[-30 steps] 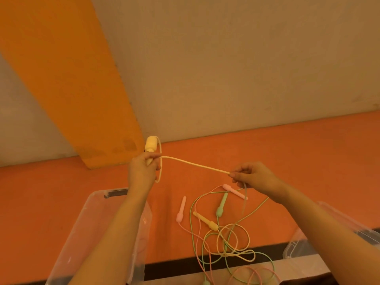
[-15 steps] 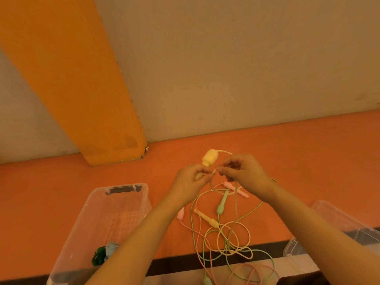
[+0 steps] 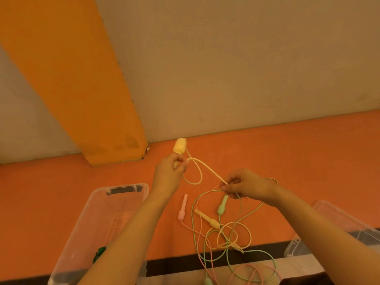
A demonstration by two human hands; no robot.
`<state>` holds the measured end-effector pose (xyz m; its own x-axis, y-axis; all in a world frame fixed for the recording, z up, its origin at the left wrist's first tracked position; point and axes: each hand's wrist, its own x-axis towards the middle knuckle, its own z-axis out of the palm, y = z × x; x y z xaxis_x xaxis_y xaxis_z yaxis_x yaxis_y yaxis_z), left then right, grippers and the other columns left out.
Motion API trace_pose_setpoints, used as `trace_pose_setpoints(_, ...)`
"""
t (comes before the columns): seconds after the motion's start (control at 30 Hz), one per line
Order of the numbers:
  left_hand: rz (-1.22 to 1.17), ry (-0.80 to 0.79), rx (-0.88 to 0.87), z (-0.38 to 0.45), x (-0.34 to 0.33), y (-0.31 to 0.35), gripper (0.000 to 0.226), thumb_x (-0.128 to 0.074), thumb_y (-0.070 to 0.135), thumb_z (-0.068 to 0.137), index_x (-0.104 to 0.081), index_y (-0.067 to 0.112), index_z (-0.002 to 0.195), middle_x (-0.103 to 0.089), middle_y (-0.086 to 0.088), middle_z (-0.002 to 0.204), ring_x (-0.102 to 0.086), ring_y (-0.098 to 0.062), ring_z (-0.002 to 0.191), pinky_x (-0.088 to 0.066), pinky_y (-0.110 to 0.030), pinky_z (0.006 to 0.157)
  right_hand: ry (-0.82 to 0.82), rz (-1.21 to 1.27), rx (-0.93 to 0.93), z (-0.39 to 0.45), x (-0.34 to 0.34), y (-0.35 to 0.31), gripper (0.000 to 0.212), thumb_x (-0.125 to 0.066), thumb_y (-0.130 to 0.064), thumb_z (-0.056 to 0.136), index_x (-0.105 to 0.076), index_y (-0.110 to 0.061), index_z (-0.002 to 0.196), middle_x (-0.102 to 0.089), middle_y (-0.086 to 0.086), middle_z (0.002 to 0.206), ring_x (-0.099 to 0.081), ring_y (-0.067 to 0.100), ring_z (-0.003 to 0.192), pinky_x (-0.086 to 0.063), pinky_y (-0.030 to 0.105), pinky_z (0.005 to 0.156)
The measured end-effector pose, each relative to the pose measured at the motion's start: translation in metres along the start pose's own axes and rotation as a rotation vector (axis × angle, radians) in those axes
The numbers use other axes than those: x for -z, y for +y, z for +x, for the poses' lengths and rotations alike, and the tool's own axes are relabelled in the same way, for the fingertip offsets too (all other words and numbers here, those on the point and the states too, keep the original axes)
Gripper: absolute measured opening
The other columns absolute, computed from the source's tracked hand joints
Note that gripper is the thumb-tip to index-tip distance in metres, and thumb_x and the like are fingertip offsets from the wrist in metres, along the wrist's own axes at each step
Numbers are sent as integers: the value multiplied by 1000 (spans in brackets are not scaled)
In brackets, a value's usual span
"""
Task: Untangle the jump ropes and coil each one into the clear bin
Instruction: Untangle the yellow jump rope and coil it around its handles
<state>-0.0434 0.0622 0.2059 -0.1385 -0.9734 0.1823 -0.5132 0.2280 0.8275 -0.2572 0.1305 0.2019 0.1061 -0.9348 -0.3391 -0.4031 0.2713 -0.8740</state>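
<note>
- Since half a second ago, both hands have drawn apart again: the left hand (image 3: 169, 174) has lifted toward the wall and the right hand (image 3: 245, 185) has dropped back toward the pile, so a length of yellow rope (image 3: 207, 169) now runs slanted between them where the fingers had nearly met.
- Left hand: fingers curled round a yellow handle (image 3: 180, 146), whose bulbous end sticks up above the fist; a small loop of the yellow rope hangs just below it.
- Right hand: thumb and fingers pinch the yellow rope at its lower end, over the tangle.
- Three ropes show, one yellow, one green, one pink, all partly crossed over one another on the orange worktop (image 3: 308, 157).
- Second yellow handle (image 3: 207, 218) lies flat on the worktop among the loops.
- Green rope (image 3: 249, 214): one green handle (image 3: 222, 205) lies just under the right hand, and another green handle (image 3: 208, 281) shows at the bottom edge, past the front of the worktop.
- Pink rope (image 3: 202, 254): one pink handle (image 3: 183, 207) lies to the left of the pile, apart from the others; whether a second one lies behind the right hand I cannot tell.
- Two clear bins: the clear bin (image 3: 123, 190) on the left, under the left forearm, with something dark green (image 3: 99, 253) at its bottom, and a second clear bin (image 3: 333, 212) at the right edge, partly behind the right forearm.
- None of the three ropes is in either bin.
</note>
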Motion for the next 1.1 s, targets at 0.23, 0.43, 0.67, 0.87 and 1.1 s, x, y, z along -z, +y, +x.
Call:
trace_pose_setpoints(0.23,48,104,16,7,9,-8,6,-67,20,87,-62,22,84,-61,3,85,-55,-16,77,-37,-29,63,198,54,1,-1,10,3,9,-69,-8,84,-69,0,89,-65,10,72,-57,12,60,-46,22,56)
trace_pose_setpoints(0.43,-13,-13,-14,6,1,-5,15,-70,23,85,-64,36,92,-64,-3,105,-61,-21,94,-47,-35,75,360,89,199,-7,5,-17,4,-71,-6,82,-69,-3,80,-59,4,59,-50,5,47,-40,17,46)
trace_pose_setpoints(0.67,49,-289,-153,-17,-17,11,23,-60,26,93,-67,25,115,-52,9,99,-52,-7,96,-39,-23,80,397,61,352,-5,-6,-23,4,-73,-9,81,-72,-6,82,-60,-2,61,-49,-4,49,-39,12,51)
trace_pose_setpoints(0.87,67,-323,-225,-19,-23,11,14,-66,25,89,-71,19,100,-56,4,92,-48,3,84,-35,-16,70,314,87,379,-8,-10,-23,13,-73,-10,80,-70,-21,73,-59,-8,52,-49,2,51,-41,18,50)
trace_pose_setpoints(1.1,-8,-136,-255,-17,-23,8,14,-61,22,92,-74,18,88,-60,1,82,-56,-10,76,-44,-28,70,170,123,256,-4,-14,-18,4,-69,-10,85,-69,-7,81,-64,-1,61,-58,4,54,-48,18,55)
